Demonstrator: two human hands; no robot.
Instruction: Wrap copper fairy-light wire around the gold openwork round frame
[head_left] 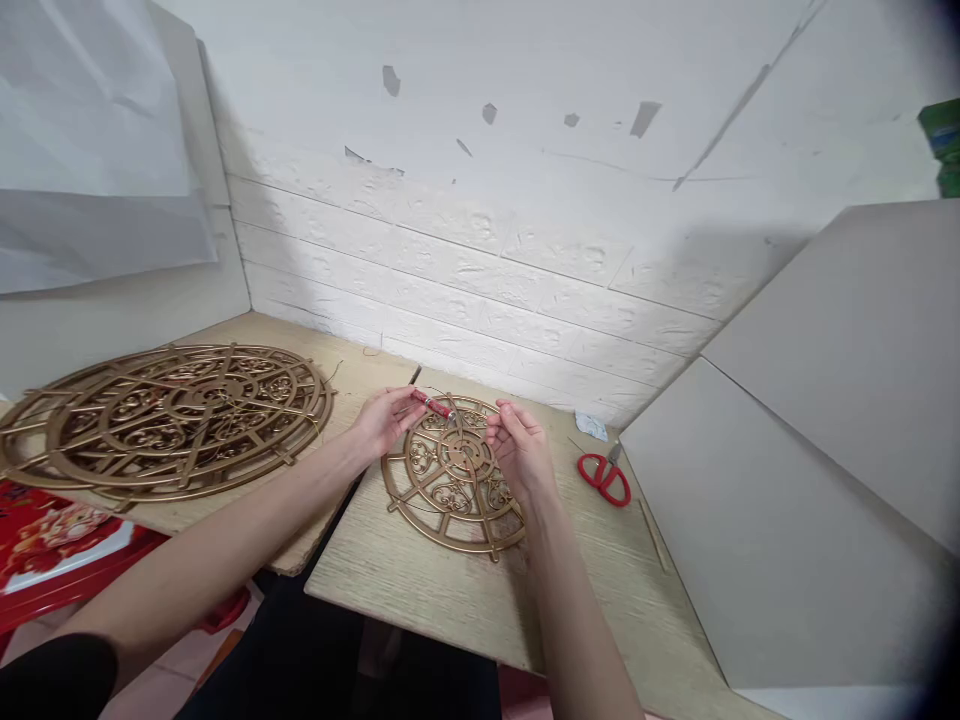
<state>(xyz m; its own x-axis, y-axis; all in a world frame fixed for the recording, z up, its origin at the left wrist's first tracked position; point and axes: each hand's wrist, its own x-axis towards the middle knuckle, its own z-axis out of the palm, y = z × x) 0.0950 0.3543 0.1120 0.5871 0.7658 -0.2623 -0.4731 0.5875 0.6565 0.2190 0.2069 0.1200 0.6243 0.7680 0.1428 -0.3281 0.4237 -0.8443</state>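
Between the fingers of my left hand [386, 420] is a small red rod-like piece [433, 404] with a shiny end, held above a round bronze-coloured openwork frame [450, 535]. My right hand [519, 440] is over the right side of that frame, its thumb and fingertips pinched together; what they hold, if anything, is too small to make out. The frame lies flat on the wooden table [420, 590] and has scrollwork and a spiral centre. Thin dark wire shows near both hands.
Several similar round frames [187, 480] are stacked on the left table. Red-handled scissors [604, 478] and a thin stick [654, 535] lie to the right. A crumpled blue-white scrap [591, 427] sits by the white wall [465, 270]. Pale panels [787, 480] border the right side.
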